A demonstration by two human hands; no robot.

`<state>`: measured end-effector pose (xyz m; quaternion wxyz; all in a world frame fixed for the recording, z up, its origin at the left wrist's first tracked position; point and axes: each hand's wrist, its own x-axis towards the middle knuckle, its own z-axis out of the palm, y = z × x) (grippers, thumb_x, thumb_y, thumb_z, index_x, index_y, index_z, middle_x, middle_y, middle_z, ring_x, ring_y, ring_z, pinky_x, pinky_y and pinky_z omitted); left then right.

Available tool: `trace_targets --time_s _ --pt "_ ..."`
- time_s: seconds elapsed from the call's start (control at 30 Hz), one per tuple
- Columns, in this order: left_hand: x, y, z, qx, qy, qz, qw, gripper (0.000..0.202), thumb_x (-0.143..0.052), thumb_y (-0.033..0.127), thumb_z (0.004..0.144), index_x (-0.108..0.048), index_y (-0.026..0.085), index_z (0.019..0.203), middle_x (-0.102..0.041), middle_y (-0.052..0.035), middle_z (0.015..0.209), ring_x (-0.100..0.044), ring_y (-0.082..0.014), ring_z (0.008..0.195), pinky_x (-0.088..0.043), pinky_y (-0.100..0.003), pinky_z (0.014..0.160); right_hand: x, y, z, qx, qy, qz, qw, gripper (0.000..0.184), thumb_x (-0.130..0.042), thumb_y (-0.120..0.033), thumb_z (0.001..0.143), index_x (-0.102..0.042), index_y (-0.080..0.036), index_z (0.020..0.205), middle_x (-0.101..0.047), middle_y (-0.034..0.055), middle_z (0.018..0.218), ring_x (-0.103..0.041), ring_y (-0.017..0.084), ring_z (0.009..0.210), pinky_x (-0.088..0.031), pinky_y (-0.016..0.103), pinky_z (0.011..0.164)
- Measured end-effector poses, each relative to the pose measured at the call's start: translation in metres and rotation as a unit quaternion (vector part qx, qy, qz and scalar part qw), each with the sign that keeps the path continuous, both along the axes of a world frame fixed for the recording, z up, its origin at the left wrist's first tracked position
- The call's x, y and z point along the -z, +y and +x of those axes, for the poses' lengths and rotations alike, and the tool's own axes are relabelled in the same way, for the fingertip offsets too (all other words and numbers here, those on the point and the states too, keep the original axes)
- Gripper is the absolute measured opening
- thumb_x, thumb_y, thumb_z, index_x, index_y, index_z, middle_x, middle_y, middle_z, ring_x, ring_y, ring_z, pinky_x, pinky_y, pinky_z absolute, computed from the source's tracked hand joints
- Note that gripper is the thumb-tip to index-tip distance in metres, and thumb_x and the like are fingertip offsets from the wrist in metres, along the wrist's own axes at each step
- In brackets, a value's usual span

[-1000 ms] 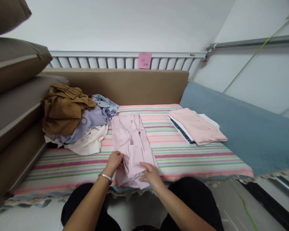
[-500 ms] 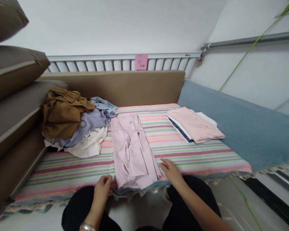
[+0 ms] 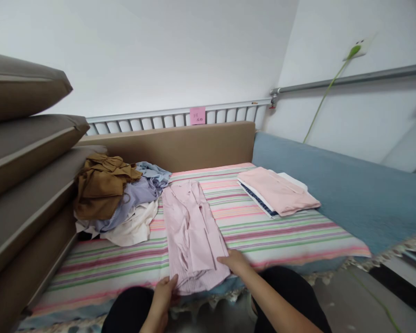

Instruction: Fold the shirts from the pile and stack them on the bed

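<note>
A light pink shirt (image 3: pixel 194 236) lies lengthwise on the striped cloth, its sides folded inward and a sleeve laid down along its front. At its lower left corner is my left hand (image 3: pixel 162 296), thumb on top and fingers closed on the hem. My right hand (image 3: pixel 237 262) grips the shirt's lower right edge, thumb above and the other fingers partly hidden beneath the fabric. To the right sits a stack of folded clothes (image 3: pixel 277 190), with a pale peach garment on top and white and navy ones under it.
A loose heap of clothes (image 3: pixel 102 189), brown, blue-striped and cream, lies at left against stacked cushions (image 3: pixel 27 152). Behind are a brown backrest (image 3: pixel 180 147) and a radiator with a pink note (image 3: pixel 197 115). The striped cloth (image 3: pixel 280 238) spreads under everything; my knees meet its front edge.
Both hands have come in to the shirt's lower edges and closed on them; before, they hovered beside it. The camera view has tilted up slightly.
</note>
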<state>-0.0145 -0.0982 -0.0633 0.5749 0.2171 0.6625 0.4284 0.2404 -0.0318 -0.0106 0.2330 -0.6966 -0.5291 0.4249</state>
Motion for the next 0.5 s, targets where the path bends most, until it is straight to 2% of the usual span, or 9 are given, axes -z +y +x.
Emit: trace_targets --time_s 0.1,0.17,0.3,0.37,0.5 --pt "-0.005 -0.008 -0.004 -0.007 -0.021 0.006 1.000 0.045 -0.073 0.056 0.053 -0.056 0.019 0.074 -0.061 0.0004 0.056 -0.056 -0.0147 0.047 -0.047 -0.029 0.053 -0.002 -0.009 -0.002 0.005 0.055 0.006 0.998 0.013 -0.061 -0.024 0.065 -0.069 -0.016 0.073 -0.071 0.0057 0.073 -0.066 0.023 0.076 -0.047 0.027 0.063" --pt "-0.011 -0.014 -0.005 -0.005 -0.023 0.019 1.000 0.051 -0.073 0.059 0.049 -0.057 0.018 0.077 -0.060 0.0003 0.057 -0.055 -0.0142 0.047 -0.046 -0.028 0.052 -0.002 -0.017 -0.003 0.029 0.142 -0.011 0.989 0.020 -0.058 -0.024 0.067 -0.068 -0.015 0.082 -0.072 0.0065 0.076 -0.067 0.022 0.075 -0.049 0.027 0.061" --pt "-0.026 -0.026 -0.003 0.018 -0.032 0.036 0.999 0.052 -0.076 0.058 0.046 -0.057 0.017 0.074 -0.058 0.0015 0.054 -0.049 -0.0106 0.044 -0.046 -0.027 0.051 -0.007 -0.037 -0.001 0.084 0.314 -0.060 0.944 0.030 -0.060 -0.028 0.064 -0.063 -0.016 0.092 -0.071 0.0083 0.076 -0.067 0.023 0.069 -0.052 0.032 0.058" --pt "-0.032 -0.034 -0.001 0.027 -0.044 0.041 0.998 0.051 -0.077 0.057 0.046 -0.058 0.017 0.071 -0.056 0.0019 0.052 -0.048 -0.0099 0.043 -0.046 -0.027 0.051 -0.013 -0.048 0.001 0.075 0.352 -0.067 0.930 0.034 -0.062 -0.028 0.063 -0.061 -0.016 0.095 -0.070 0.0089 0.078 -0.066 0.022 0.069 -0.053 0.034 0.059" --pt "-0.040 -0.057 0.004 0.042 -0.065 0.039 0.996 0.054 -0.080 0.059 0.040 -0.056 0.016 0.064 -0.051 0.0027 0.048 -0.046 -0.0090 0.042 -0.045 -0.026 0.048 -0.028 -0.073 0.010 0.043 0.371 -0.091 0.923 0.036 -0.062 -0.028 0.064 -0.060 -0.014 0.097 -0.069 0.0088 0.077 -0.065 0.020 0.065 -0.052 0.032 0.056"
